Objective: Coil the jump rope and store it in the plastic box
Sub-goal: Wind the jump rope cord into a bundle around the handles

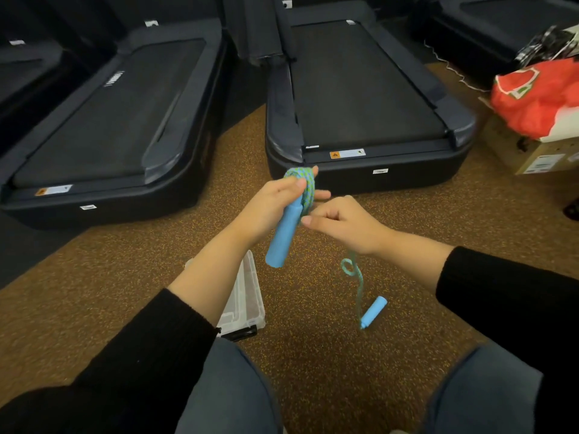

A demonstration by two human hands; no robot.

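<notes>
My left hand (269, 205) grips one blue handle (283, 234) of the jump rope, with green-and-blue rope coils (305, 183) wound around its fingers. My right hand (341, 223) sits just to the right, fingers closed on the rope. From it the loose rope (355, 277) hangs down in a small loop to the second blue handle (372, 311) lying on the floor. The clear plastic box (247, 299) stands on the floor below my left forearm, which hides part of it.
Two dark treadmills (363, 89) (103, 120) lie on the speckled brown floor ahead. A cardboard box (539, 155) with a red bag (542, 95) on top sits at the right. My knees fill the bottom edge.
</notes>
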